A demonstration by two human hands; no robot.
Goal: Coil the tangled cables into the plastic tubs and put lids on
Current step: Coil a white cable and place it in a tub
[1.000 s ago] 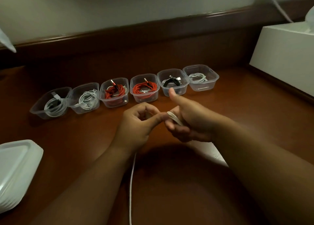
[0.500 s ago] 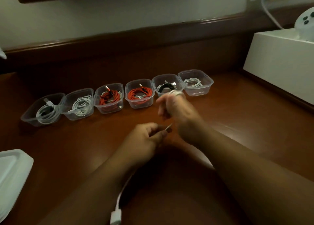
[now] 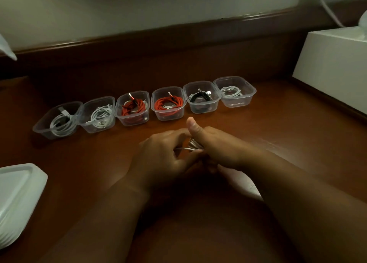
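A white cable (image 3: 192,146) is wound in several loops around the fingers of my right hand (image 3: 215,146), whose thumb sticks up. My left hand (image 3: 162,153) pinches the cable's free end right beside those loops, and the two hands touch at the table's middle. Behind them stands a row of several clear plastic tubs without lids: the leftmost tub (image 3: 56,120) and its neighbour hold white cables, two tubs hold red cables (image 3: 167,104), one tub (image 3: 201,96) a black cable, and the rightmost tub (image 3: 235,91) a white one.
A stack of white lids (image 3: 17,199) lies at the left edge of the brown table (image 3: 288,133). A white box (image 3: 335,64) stands at the right, with a white power cord (image 3: 327,6) running up the wall behind it.
My right hand came back down from the tub row to meet my left hand. The hanging length of cable and its plug were drawn up, and more loops sit on the right fingers.
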